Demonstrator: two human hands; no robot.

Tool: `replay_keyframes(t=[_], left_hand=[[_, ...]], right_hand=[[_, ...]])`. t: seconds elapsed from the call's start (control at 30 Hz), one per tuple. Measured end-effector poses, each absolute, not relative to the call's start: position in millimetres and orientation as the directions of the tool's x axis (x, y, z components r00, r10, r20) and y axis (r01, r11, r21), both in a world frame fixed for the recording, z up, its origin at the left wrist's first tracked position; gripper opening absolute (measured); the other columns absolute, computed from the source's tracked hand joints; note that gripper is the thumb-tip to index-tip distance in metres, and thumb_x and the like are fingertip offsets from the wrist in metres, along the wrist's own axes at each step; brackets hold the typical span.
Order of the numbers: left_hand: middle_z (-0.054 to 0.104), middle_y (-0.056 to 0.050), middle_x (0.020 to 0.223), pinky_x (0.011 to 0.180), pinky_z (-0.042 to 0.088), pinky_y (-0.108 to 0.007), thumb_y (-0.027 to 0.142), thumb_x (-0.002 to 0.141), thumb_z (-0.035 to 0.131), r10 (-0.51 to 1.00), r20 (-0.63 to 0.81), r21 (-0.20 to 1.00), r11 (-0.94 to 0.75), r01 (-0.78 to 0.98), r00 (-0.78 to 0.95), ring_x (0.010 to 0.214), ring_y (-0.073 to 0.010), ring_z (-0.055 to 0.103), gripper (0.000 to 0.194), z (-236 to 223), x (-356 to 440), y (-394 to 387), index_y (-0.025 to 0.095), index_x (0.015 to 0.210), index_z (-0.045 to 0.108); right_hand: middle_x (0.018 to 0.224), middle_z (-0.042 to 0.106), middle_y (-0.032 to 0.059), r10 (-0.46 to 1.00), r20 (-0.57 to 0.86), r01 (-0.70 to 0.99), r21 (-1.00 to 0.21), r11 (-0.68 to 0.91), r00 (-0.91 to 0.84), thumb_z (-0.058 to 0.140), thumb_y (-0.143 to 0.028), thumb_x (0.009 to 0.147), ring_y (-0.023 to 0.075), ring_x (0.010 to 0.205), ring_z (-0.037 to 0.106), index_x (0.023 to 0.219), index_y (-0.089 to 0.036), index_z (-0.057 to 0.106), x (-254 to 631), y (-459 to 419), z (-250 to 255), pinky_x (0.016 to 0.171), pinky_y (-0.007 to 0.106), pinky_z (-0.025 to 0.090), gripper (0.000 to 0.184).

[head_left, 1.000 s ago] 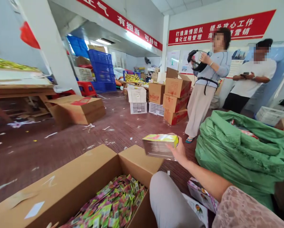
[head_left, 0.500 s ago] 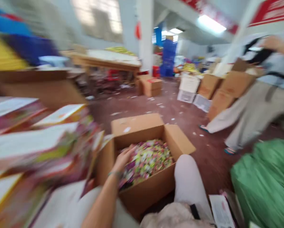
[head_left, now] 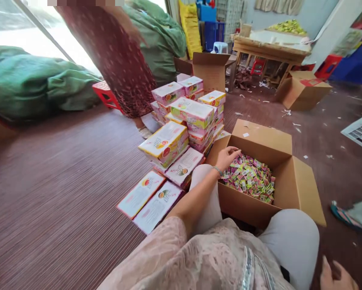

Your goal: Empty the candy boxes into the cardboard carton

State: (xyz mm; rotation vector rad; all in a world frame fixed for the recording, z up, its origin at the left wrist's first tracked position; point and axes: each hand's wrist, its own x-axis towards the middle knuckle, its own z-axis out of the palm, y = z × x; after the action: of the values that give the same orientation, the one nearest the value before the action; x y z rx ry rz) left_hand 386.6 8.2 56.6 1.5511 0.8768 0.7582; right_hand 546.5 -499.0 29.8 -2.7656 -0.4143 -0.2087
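Observation:
An open cardboard box [head_left: 247,207] stands before my knees, part filled with small green, pink and purple packets [head_left: 253,177]. My left hand [head_left: 227,158] hovers at the box's left inner side, by the packets' edge. Its fingers are loosely bent with a gap at the thumb, and nothing shows in them. Low at the right, beside my knee, my right hand [head_left: 338,276] is partly cut off by the frame. Its fingers are apart with nothing visible between them. Left of the box are stacked printed fruit cartons [head_left: 165,143]; two flat-lying cartons [head_left: 157,205] are nearest me.
A person in a dark red patterned skirt [head_left: 114,60] stands behind the cartons. Behind are a red stool [head_left: 107,94], green sacks [head_left: 32,84], a wooden table [head_left: 268,48] and another cardboard box [head_left: 302,90]. Another person's sandalled foot [head_left: 344,215] is at the right.
My view has swung left, bringing the cartons and the skirted person into sight. My right hand has come into view at the lower right. My left hand remains at the box's left side.

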Motion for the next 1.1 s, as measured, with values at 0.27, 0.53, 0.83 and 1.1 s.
replay_keyframes(t=[0.27, 0.53, 0.83, 1.1], left_hand=[[0.073, -0.011, 0.096, 0.098, 0.052, -0.038, 0.044, 0.089, 0.062, 0.992, -0.062, 0.738, 0.119, 0.664, -0.108, 0.099, -0.0263, 0.068, 0.028, 20, 150, 11, 0.018, 0.088, 0.070], [0.056, -0.030, 0.142, 0.110, 0.048, -0.053, 0.076, 0.082, 0.069, 0.856, -0.486, 0.114, 0.263, 0.958, -0.177, 0.138, -0.0470, 0.052, 0.093, -50, 38, -53, 0.008, 0.144, 0.059], [0.046, -0.029, 0.155, 0.114, 0.043, -0.056, 0.079, 0.069, 0.078, 0.898, -0.434, 0.057, 0.099, 0.993, -0.064, 0.143, -0.0449, 0.042, 0.122, -95, 38, -60, 0.010, 0.161, 0.037], [0.032, -0.034, 0.167, 0.119, 0.036, -0.061, 0.060, 0.066, 0.083, 0.863, -0.504, -0.024, 0.010, 1.000, -0.021, 0.152, -0.0479, 0.034, 0.136, -102, 39, -62, 0.005, 0.171, 0.016]], right_hand=[[0.116, 0.073, 0.0254, 0.451, 0.589, 0.692, -0.278, -0.666, 0.671, 0.062, -0.042, 0.093, 0.0459, 0.115, 0.068, 0.114, -0.013, 0.072, 556, -426, 0, 0.097, 0.061, 0.055, 0.038], [0.106, 0.074, 0.0240, 0.462, 0.555, 0.681, -0.290, -0.672, 0.692, 0.061, -0.043, 0.090, 0.0469, 0.112, 0.068, 0.106, -0.016, 0.074, 564, -434, 5, 0.092, 0.062, 0.051, 0.034], [0.112, 0.075, 0.0231, 0.440, 0.566, 0.673, -0.304, -0.674, 0.697, 0.060, -0.048, 0.092, 0.0454, 0.113, 0.069, 0.104, -0.016, 0.075, 559, -434, 6, 0.093, 0.059, 0.051, 0.037], [0.114, 0.075, 0.0275, 0.451, 0.545, 0.666, -0.300, -0.683, 0.707, 0.062, -0.046, 0.093, 0.0490, 0.117, 0.070, 0.105, -0.014, 0.075, 560, -432, 8, 0.095, 0.060, 0.052, 0.036]])
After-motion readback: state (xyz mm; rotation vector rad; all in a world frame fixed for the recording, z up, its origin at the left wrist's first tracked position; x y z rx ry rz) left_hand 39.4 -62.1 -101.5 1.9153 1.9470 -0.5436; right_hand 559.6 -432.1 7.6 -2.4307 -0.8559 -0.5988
